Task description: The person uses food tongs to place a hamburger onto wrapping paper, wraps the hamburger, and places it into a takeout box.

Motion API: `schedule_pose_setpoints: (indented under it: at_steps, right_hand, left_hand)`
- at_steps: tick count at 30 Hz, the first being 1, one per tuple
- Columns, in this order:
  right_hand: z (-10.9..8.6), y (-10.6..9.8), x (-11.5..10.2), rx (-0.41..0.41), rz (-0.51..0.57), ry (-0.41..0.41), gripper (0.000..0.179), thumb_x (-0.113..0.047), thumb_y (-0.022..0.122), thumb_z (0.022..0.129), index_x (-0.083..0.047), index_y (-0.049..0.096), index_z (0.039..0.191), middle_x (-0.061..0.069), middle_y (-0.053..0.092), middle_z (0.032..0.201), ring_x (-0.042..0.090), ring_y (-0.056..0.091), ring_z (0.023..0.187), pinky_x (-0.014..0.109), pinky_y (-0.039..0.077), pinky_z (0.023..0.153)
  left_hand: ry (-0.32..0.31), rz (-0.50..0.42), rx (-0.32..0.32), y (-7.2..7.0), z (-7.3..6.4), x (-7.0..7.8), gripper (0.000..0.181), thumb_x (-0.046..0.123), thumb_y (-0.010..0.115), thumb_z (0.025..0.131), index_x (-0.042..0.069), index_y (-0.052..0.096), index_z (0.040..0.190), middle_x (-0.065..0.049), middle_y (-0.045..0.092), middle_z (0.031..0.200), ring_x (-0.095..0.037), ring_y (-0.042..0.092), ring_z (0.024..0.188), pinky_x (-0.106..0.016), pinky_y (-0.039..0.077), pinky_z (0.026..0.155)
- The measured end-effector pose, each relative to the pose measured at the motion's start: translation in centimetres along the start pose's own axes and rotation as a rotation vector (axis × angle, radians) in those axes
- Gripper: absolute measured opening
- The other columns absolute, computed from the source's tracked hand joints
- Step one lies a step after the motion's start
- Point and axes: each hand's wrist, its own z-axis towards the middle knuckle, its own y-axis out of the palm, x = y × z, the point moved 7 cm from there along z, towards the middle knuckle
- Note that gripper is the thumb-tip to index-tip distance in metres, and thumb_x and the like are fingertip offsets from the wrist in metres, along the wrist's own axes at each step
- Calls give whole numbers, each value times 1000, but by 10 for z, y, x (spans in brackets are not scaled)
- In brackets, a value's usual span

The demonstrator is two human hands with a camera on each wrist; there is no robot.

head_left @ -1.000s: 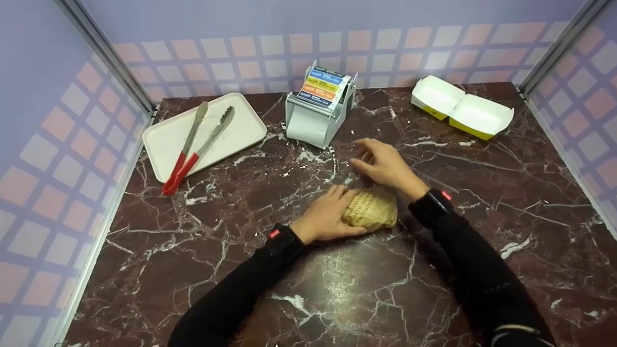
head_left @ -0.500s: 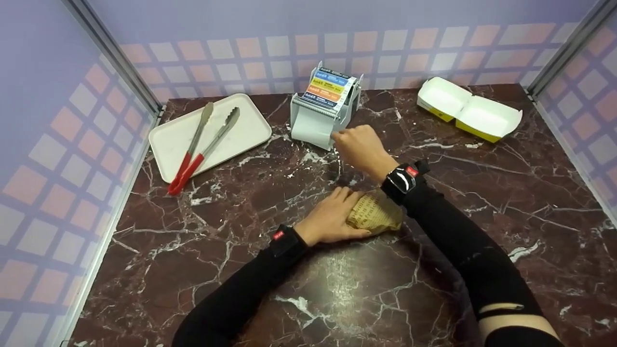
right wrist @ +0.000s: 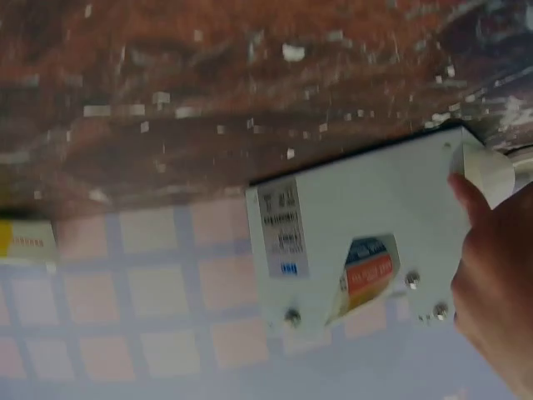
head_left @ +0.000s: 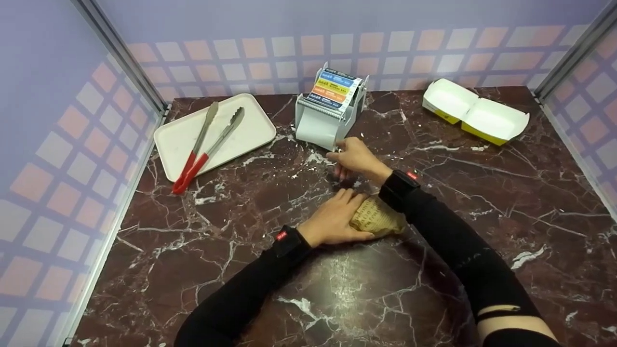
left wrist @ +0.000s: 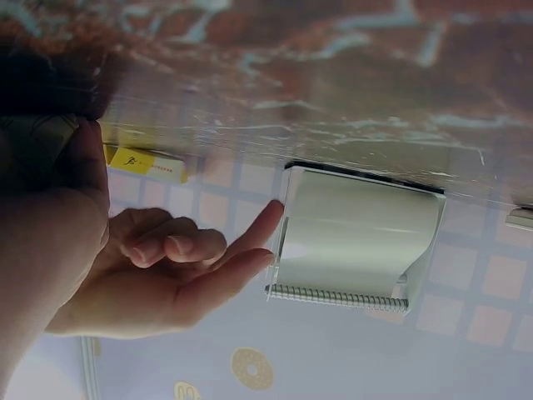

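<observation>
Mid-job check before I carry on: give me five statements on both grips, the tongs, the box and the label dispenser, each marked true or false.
1. The left grip, a bare hand, touches the yellowish bundle wrapped in printed paper. True.
2. The red-handled metal tongs lie inside the box. False: the tongs lie on the white rectangular tray.
3. The grey-white metal label dispenser shows blue, yellow and orange bands. True.
4. The right grip holds the bundle. False: the right grip is at the dispenser's front corner; contact is unclear.
5. The white-lined yellow box stands open. True.
</observation>
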Motion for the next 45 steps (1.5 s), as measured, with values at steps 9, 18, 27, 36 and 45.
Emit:
schedule_pose_setpoints:
  at_steps: [9,18,27,36,45]
  right_hand:
    - [1,2,9,26,185,52,56,-10,62,102,4,43,153,7,70,64,12,64,46,27,58,47]
    - [3,3,3,26,333,-24,62,-4,60,102,-4,35,159,8,69,67,13,64,49,27,58,48]
    - [22,2,-3,37,460,-70,38,-11,53,108,15,50,135,10,74,70,17,74,61,29,65,65]
    - [32,-6,-2,195,504,-41,29,-9,60,104,16,66,117,17,77,85,18,77,72,32,64,83]
    - [35,-12,0,189,355,-41,23,-7,64,102,12,70,113,25,76,99,18,78,76,33,64,83]
  left_hand:
    - [5,22,8,1,0,0,100,72,68,85,14,35,160,-15,45,153,-31,45,143,-47,40,122]
    - [3,6,13,-1,0,0,99,71,69,84,16,36,159,-12,48,148,-27,47,137,-45,43,118]
    - [17,-1,32,-1,-1,1,97,69,70,84,16,38,158,-7,51,138,-22,49,127,-40,47,113]
    - [9,29,16,0,-1,1,101,71,68,85,12,36,160,-12,48,147,-27,47,137,-43,42,120]
    - [16,27,21,1,0,1,100,72,68,85,13,36,160,-10,49,145,-24,48,133,-41,44,117]
